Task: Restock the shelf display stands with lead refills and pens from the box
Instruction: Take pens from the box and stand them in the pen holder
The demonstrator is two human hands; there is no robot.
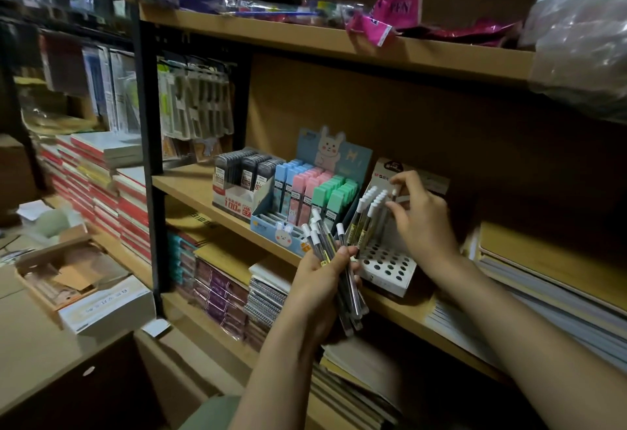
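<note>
My left hand (322,280) grips a bundle of clear lead refill tubes (342,270) with white caps, held just in front of the middle shelf. My right hand (420,215) pinches one tube (394,193) by its white cap and holds it over the back rows of the white display stand (386,268), a sloped block full of round holes. Several tubes (368,215) stand upright in its rear holes; the front holes are empty. To the left sit a pastel rabbit-themed stand (305,198) of blue, pink and green refill cases and a stand of dark refill cases (242,175).
An open cardboard box (68,277) lies on the surface at lower left beside a white carton (108,307). Notebooks are stacked on the shelf (190,185) to the left, under it, and at right (543,266). The upper shelf (339,39) overhangs closely.
</note>
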